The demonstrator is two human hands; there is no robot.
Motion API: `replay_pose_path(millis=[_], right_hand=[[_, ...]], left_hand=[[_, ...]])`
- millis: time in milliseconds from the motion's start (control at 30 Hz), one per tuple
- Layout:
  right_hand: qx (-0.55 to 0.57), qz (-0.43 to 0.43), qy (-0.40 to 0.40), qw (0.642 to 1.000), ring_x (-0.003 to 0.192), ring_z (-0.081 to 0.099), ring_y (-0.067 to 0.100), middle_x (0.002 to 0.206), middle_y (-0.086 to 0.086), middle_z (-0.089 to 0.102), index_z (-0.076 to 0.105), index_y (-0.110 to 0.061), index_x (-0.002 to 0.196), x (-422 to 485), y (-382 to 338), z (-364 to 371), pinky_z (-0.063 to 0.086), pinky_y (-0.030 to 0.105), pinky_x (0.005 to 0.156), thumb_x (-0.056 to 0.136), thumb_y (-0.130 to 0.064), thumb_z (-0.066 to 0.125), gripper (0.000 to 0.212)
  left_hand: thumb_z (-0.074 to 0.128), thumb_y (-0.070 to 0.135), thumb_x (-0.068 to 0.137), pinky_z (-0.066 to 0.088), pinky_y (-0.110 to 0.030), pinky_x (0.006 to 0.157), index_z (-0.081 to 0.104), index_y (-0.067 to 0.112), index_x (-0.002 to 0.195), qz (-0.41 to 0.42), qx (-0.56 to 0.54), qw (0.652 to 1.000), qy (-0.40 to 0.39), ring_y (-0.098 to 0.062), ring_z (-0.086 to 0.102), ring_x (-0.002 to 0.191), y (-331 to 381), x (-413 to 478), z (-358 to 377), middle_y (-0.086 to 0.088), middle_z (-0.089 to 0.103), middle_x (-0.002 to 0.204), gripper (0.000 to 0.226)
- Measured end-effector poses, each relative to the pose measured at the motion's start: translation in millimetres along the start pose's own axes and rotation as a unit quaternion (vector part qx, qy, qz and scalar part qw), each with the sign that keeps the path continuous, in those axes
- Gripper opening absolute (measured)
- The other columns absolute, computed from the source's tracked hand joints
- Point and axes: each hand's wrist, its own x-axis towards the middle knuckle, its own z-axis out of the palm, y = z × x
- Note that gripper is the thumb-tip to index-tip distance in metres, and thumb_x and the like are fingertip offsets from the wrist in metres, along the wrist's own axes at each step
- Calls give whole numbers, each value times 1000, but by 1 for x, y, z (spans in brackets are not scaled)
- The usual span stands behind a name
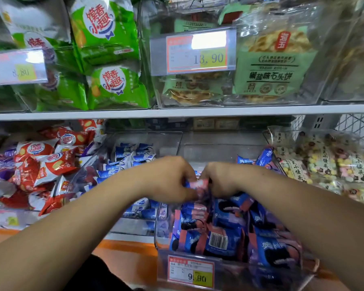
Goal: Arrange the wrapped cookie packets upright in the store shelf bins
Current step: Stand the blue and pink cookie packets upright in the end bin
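Note:
A clear plastic bin [162, 253] on the lower shelf holds several blue and pink wrapped cookie packets [223, 238], mostly lying tilted. My left hand [168, 177] and my right hand [221, 177] meet above the bin's back part. Both pinch the same pink-ended cookie packet [202, 185] between them. The packet's lower part is hidden among the others. A price tag [191, 271] reading 9.90 sits on the bin's front.
To the left stands a clear bin of blue and white packets [132, 158], then red and white snack packets [44, 162]. A bin of small pastel biscuits in bags [324, 164] is at the right. Above, a white shelf edge [177, 112] carries bins of green bags.

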Motion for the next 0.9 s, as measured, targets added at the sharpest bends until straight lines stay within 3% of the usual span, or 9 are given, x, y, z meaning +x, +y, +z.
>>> replay_pose_path(millis=[133, 200, 300, 400, 533, 633, 733, 800, 900], right_hand=[[12, -5, 112, 994, 71, 58, 28, 62, 1, 53, 51, -16, 61, 1, -5, -2, 52, 33, 65, 86, -25, 68, 31], [52, -24, 76, 995, 64, 57, 24, 59, 3, 55, 57, -11, 63, -3, -9, -3, 50, 33, 59, 82, -26, 71, 28], [80, -34, -32, 996, 64, 59, 10, 64, -10, 66, 74, -27, 68, -15, -12, -1, 55, 31, 67, 76, -45, 83, 22], [34, -42, -43, 998, 74, 68, 8, 75, -15, 72, 79, -31, 86, -20, -16, 9, 61, 33, 77, 75, -60, 79, 31], [0, -58, -29, 998, 83, 69, 12, 81, -14, 74, 79, -31, 89, -26, -25, 12, 60, 37, 82, 80, -55, 75, 25], [16, -48, -63, 997, 81, 67, 8, 79, -16, 72, 78, -31, 87, -35, -28, 7, 59, 33, 80, 72, -65, 79, 37], [-11, -58, -32, 998, 81, 66, 13, 78, -13, 69, 73, -28, 87, -37, -33, 14, 59, 38, 79, 72, -63, 79, 38], [43, -51, -2, 998, 78, 68, 18, 79, -7, 70, 71, -25, 84, -40, -34, 11, 61, 42, 74, 76, -56, 77, 33], [94, -9, 48, 994, 77, 68, 21, 80, -1, 73, 74, -19, 82, -50, -22, -17, 56, 37, 69, 82, -49, 79, 31]], left_hand=[[57, 48, 82, 46, -35, 59, 65, 17, 75, -20, -138, 974, 180, -21, 58, 63, -14, -11, -6, -3, 63, 65, 33], [59, 45, 84, 48, -33, 60, 68, 22, 81, -36, -193, 956, 219, -21, 61, 63, -18, -10, 0, -1, 67, 68, 26], [70, 30, 89, 41, -25, 51, 71, 23, 85, -32, -243, 944, 219, -12, 52, 50, -22, -11, 2, -3, 71, 70, 8], [72, 26, 90, 37, -19, 47, 73, 20, 86, -30, -279, 931, 233, -8, 49, 47, -32, -14, -1, -6, 72, 70, 8], [72, 32, 90, 42, -24, 54, 73, 26, 88, -22, -291, 933, 211, -13, 54, 53, -37, -18, 5, -11, 71, 70, 7], [72, 29, 90, 40, -23, 51, 74, 23, 87, -18, -276, 935, 222, -11, 50, 52, -34, -19, 6, -11, 70, 68, 7], [72, 29, 90, 38, -23, 50, 74, 22, 85, -17, -269, 934, 236, -9, 46, 51, -30, -18, 5, -9, 69, 67, 9], [72, 31, 90, 39, -24, 52, 74, 22, 85, -19, -280, 929, 242, -10, 47, 51, -29, -15, 6, -7, 69, 65, 10], [71, 32, 91, 46, -27, 57, 73, 23, 88, -22, -288, 919, 268, -12, 56, 53, -27, -11, 5, -6, 73, 70, 10]])
